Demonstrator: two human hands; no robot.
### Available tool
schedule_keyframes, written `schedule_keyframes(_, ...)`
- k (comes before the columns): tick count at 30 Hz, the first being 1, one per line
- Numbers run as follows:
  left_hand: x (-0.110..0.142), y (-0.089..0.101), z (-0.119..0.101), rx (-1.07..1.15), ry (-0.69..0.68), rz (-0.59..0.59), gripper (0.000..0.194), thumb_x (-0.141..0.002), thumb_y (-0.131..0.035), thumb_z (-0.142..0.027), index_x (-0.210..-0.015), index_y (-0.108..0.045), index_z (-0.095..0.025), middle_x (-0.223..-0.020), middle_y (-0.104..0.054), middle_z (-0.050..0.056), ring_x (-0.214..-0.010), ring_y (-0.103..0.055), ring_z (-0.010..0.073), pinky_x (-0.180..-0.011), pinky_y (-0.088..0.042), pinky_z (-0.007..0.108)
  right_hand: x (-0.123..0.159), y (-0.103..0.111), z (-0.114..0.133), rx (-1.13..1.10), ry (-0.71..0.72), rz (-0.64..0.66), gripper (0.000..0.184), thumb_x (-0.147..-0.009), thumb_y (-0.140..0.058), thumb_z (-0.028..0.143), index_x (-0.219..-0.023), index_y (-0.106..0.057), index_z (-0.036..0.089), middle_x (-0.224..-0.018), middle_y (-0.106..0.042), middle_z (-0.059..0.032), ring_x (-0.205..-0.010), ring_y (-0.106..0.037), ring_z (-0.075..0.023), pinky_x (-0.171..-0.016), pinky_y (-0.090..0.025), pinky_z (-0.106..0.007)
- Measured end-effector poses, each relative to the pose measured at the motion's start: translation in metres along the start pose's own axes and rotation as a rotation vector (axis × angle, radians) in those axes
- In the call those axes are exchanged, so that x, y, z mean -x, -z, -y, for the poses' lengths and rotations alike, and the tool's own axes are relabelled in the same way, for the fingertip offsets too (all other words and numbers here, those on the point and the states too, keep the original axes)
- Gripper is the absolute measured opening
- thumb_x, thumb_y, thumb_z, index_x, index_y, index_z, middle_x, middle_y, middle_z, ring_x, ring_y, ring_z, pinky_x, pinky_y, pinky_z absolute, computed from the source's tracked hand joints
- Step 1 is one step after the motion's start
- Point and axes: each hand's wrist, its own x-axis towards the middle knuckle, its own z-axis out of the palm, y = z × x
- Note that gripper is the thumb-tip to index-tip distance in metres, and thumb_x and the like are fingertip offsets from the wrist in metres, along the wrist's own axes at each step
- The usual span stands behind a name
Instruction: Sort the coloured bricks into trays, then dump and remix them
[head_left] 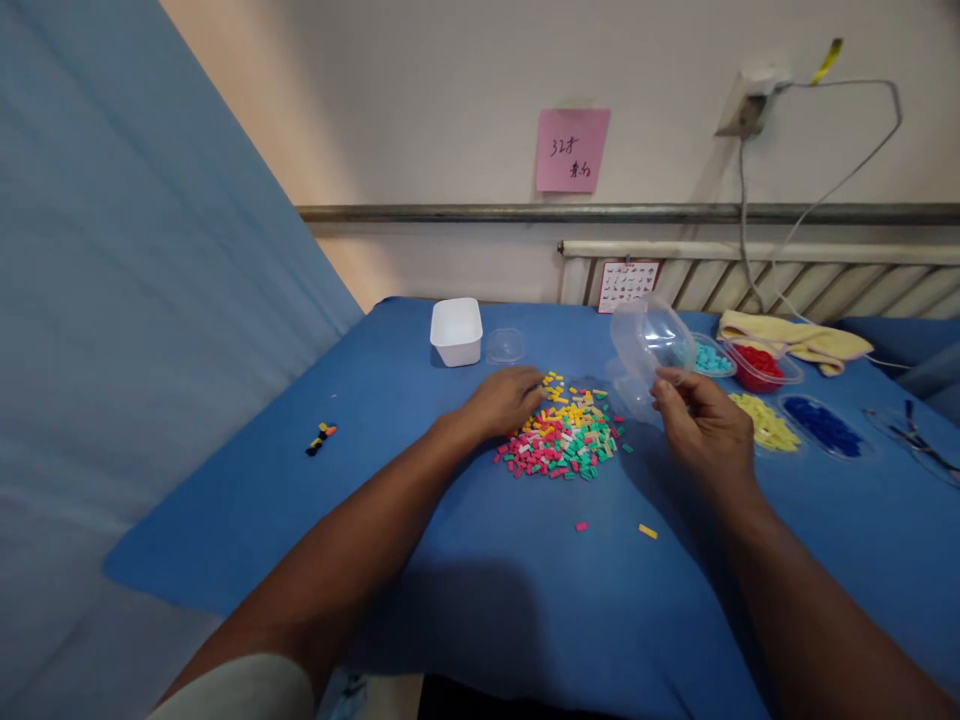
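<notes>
A loose pile of small plastic bricks (559, 445) in pink, green, yellow and tan lies in the middle of the blue-covered table. My left hand (506, 402) rests palm down at the pile's upper left edge, its fingers loosely bent and touching yellow bricks; no held piece shows. To the right, my right hand (709, 425) pinches the rim of a clear plastic container (651, 345), which is tilted above the table beside the pile. The container looks empty. One pink brick (581, 527) and one yellow brick (648, 532) lie apart, nearer to me.
A white tub (457, 333) and a clear lid (505, 346) stand behind the pile. At right are turquoise (711, 358), red (757, 366), pale yellow (765, 422) and dark blue pieces (821, 426), plus a yellow cloth (795, 340). A small brick figure (321, 438) lies left.
</notes>
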Motion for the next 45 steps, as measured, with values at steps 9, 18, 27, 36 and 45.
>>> schedule_keyframes(9,0.044,-0.035,-0.036,0.206,-0.201,-0.129,0.063,-0.118,-0.034,-0.061,-0.156,-0.065,-0.022,-0.172,-0.057,0.012,-0.164,-0.047,0.0278,-0.139,-0.033,0.049,-0.046,-0.035,0.017,0.506,0.42,0.21,0.042,-0.112,-0.054,0.049,-0.125,-0.083,0.022,-0.114,-0.084,-0.012,-0.1,-0.076,-0.029,-0.083,-0.054,-0.037)
schedule_keyframes(18,0.024,-0.029,0.014,0.176,0.075,-0.21,0.066,-0.119,-0.031,-0.056,-0.157,-0.063,-0.013,-0.169,-0.058,0.019,-0.162,-0.051,0.0313,-0.135,-0.039,0.05,-0.117,-0.124,0.03,1.11,0.378,0.651,0.041,-0.113,-0.042,0.025,-0.129,-0.078,0.017,-0.123,-0.079,-0.0215,-0.114,-0.074,-0.0336,-0.083,-0.051,-0.036)
schedule_keyframes(27,0.024,-0.031,0.009,0.211,0.03,-0.216,0.062,-0.119,-0.026,-0.054,-0.148,-0.069,-0.02,-0.16,-0.067,0.015,-0.153,-0.059,0.03,-0.131,-0.042,0.05,-0.079,-0.117,0.032,0.979,0.397,0.694,0.045,-0.117,-0.042,0.039,-0.15,-0.067,0.021,-0.151,-0.069,-0.0193,-0.14,-0.061,-0.0358,-0.103,-0.052,-0.042)
schedule_keyframes(36,0.02,-0.034,0.003,0.322,-0.121,-0.109,0.067,-0.118,-0.027,-0.056,-0.167,-0.053,-0.019,-0.174,-0.054,0.011,-0.164,-0.048,0.027,-0.138,-0.033,0.049,-0.038,-0.096,0.018,0.681,0.272,0.855,0.039,-0.115,-0.048,0.037,-0.126,-0.078,0.014,-0.122,-0.082,-0.0189,-0.112,-0.075,-0.0291,-0.096,-0.051,-0.036)
schedule_keyframes(45,0.035,-0.016,-0.013,0.485,-0.296,-0.108,0.058,-0.119,-0.025,-0.047,-0.148,-0.069,-0.021,-0.156,-0.071,0.009,-0.146,-0.065,0.0236,-0.127,-0.048,0.042,-0.016,-0.076,0.041,0.266,0.395,1.042,0.016,-0.105,-0.064,0.026,-0.111,-0.077,0.019,-0.111,-0.083,-0.0082,-0.097,-0.075,-0.0225,-0.09,-0.056,-0.033)
